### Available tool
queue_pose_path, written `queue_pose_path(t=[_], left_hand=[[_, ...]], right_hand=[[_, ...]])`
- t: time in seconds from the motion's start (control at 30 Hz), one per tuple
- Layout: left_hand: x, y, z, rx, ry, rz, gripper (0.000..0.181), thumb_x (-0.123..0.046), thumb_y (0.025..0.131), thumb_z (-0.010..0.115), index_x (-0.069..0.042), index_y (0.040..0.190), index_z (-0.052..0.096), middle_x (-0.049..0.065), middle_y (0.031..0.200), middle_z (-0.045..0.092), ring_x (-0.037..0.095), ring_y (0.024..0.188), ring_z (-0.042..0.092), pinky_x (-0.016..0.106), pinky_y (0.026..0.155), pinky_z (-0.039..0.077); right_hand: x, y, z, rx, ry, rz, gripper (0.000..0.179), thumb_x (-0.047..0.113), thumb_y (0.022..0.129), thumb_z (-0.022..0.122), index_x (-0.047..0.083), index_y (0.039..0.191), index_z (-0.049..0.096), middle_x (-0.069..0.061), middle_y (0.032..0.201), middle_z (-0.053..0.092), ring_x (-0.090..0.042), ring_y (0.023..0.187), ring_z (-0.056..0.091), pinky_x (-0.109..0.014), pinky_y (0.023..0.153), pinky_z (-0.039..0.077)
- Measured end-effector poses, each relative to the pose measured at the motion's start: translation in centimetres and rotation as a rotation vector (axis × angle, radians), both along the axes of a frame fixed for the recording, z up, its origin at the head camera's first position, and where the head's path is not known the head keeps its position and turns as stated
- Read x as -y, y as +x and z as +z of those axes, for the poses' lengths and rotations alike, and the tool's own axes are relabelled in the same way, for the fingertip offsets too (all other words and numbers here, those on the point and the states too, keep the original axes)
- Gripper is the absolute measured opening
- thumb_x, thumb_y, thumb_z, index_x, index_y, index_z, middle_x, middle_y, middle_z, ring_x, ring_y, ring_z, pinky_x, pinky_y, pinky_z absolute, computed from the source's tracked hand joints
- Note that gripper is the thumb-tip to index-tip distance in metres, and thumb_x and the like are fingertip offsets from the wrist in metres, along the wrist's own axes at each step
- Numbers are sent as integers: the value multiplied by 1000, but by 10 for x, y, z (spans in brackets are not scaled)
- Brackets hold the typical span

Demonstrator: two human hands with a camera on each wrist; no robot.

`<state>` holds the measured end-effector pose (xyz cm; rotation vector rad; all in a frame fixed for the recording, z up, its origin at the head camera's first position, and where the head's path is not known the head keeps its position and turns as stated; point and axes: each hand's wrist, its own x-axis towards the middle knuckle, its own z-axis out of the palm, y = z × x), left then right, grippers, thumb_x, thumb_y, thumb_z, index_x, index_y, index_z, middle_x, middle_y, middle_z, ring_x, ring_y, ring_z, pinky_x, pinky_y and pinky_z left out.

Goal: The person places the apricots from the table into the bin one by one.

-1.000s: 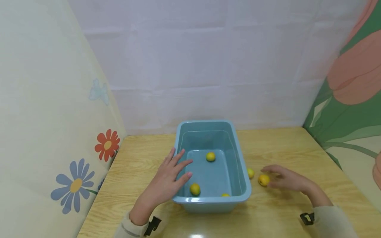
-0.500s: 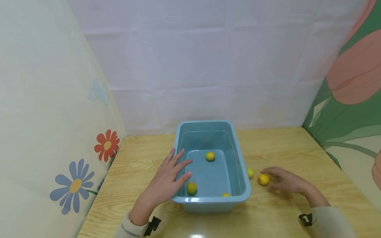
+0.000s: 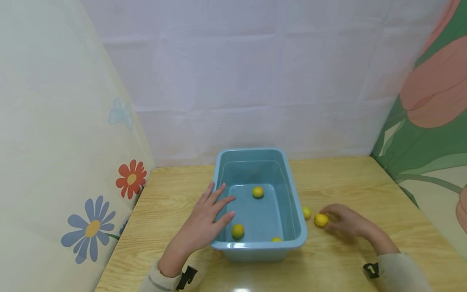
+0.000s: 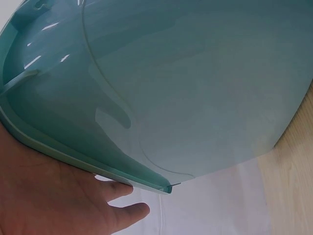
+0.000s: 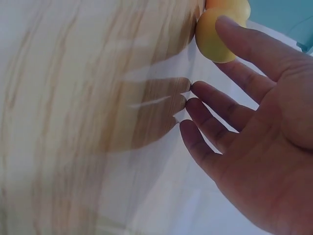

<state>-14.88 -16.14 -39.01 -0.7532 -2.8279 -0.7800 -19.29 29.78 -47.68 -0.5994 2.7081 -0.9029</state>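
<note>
Table (image 3: 346, 182): pale yellow-brown wood, wavy grain, slight sheen. Blue bin (image 3: 257, 254) stands upright on it around mid-table, long sides running front to back. Just right of it, two small fruits rest directly on the wood: greener fruit (image 3: 307, 212) next to the bin wall, yellow fruit (image 3: 321, 220) further right, narrow gap between.

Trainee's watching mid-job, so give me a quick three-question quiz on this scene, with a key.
1. How many fruits show in the tub?
2. True or false: the right hand is left of the tub.
3. Where is the left hand? A) beside the two fruits outside; B) at the tub's left rim; C) at the table's right edge.

Key: 1. Three, one partly hidden by the near rim. 2. False; it is right of the tub. 3. B.
</note>
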Motion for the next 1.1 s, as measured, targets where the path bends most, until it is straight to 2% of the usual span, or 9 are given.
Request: queue_pose_path(t=[0.27, 0.43, 0.57, 0.67, 0.8, 0.9, 0.97, 1.03, 1.1], left_hand=[[0, -1, -2, -15, 2, -5, 51, -50, 105, 47, -21, 146, 57, 11, 165, 29, 39, 156, 3, 67, 118, 15], [0, -1, -1, -1, 3, -2, 53, -51, 105, 47, -22, 148, 55, 8, 166, 28, 35, 156, 1, 67, 119, 16], [0, -1, -1, 10, 3, 0, 53, -51, 105, 48, -23, 150, 52, 7, 166, 27, 34, 156, 0, 66, 119, 15], [0, -1, -1, 7, 6, -3, 53, -49, 105, 49, -23, 151, 50, 8, 166, 27, 35, 156, 0, 66, 119, 14], [0, 0, 0, 0, 5, -7, 54, -49, 105, 49, -24, 152, 49, 10, 166, 27, 37, 156, 0, 68, 118, 15], [1, 0, 0, -2, -2, -8, 54, -50, 105, 48, -25, 153, 48, 9, 166, 26, 36, 156, 0, 68, 119, 14], [1, -1, -1, -5, -3, -8, 54, -50, 105, 48, -25, 153, 48, 9, 166, 26, 36, 156, 0, 67, 119, 15], [0, -1, -1, -7, -3, -7, 54, -50, 105, 48, -25, 153, 48, 9, 166, 26, 36, 156, 0, 67, 119, 14], [0, -1, -1, -11, -4, -6, 54, -49, 105, 49, -24, 153, 48, 9, 166, 27, 37, 156, 1, 68, 118, 15]], right_hand=[[5, 0, 6, -25, 18, -18, 41, 22, 88, 79, 2, 121, 67, -24, 126, 63, -49, 120, 56, -68, 99, 43], [4, 0, 14, -26, -55, -21, 40, 24, 93, 73, 2, 125, 65, -23, 128, 64, -48, 119, 57, -61, 95, 50], [2, 0, 31, 44, -140, -44, 42, 31, 100, 65, 7, 134, 61, -20, 136, 60, -47, 125, 55, -58, 95, 52], [3, 2, 49, 94, -178, -70, 44, 36, 102, 61, 12, 139, 58, -17, 140, 59, -45, 128, 53, -61, 96, 49], [5, 5, 69, 150, -253, -90, 48, 36, 105, 57, 10, 145, 52, -17, 141, 58, -43, 129, 54, -62, 98, 47], [8, 5, 79, 201, -357, -85, 52, 31, 106, 54, 2, 149, 45, -21, 143, 54, -33, 127, 58, -51, 101, 50], [10, 3, 84, 250, -436, -81, 54, 28, 107, 52, -3, 150, 41, -25, 146, 50, -32, 127, 58, -43, 101, 52], [12, 1, 89, 302, -508, -64, 52, 27, 109, 49, -4, 150, 40, -21, 145, 52, -26, 127, 59, -36, 98, 54], [14, -1, 94, 360, -590, -28, 47, 25, 110, 45, -1, 149, 43, -14, 143, 57, -23, 126, 60, -37, 98, 54]])
